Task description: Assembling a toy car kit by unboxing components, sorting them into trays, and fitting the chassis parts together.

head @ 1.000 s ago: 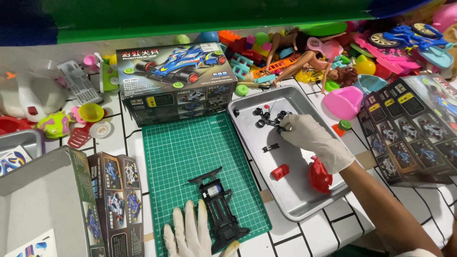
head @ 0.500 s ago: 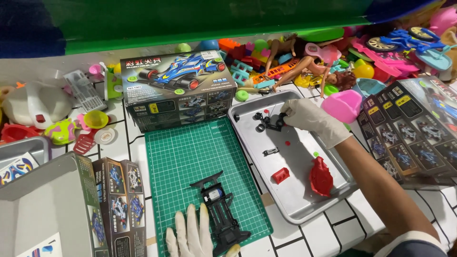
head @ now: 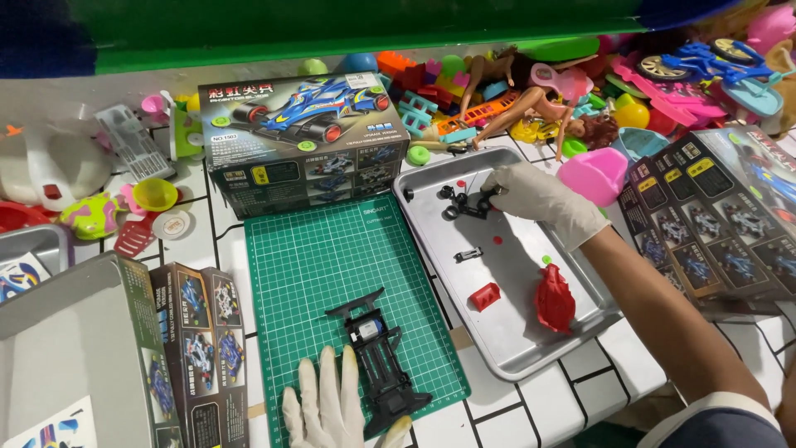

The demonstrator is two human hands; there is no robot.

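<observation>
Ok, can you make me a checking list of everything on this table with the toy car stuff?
Surface: white tiled table, with a green cutting mat.
Job's things: black car chassis lying on the mat; metal tray holding small black parts and red pieces.
Clutter: printed car kit box, opened boxes, piled colourful toys.
Grippers: left hand, gloved, rests flat beside the chassis; right hand, gloved, fingers on the black parts.
Cables: nothing seen.
Surroundings: green wall band behind the table.
</observation>
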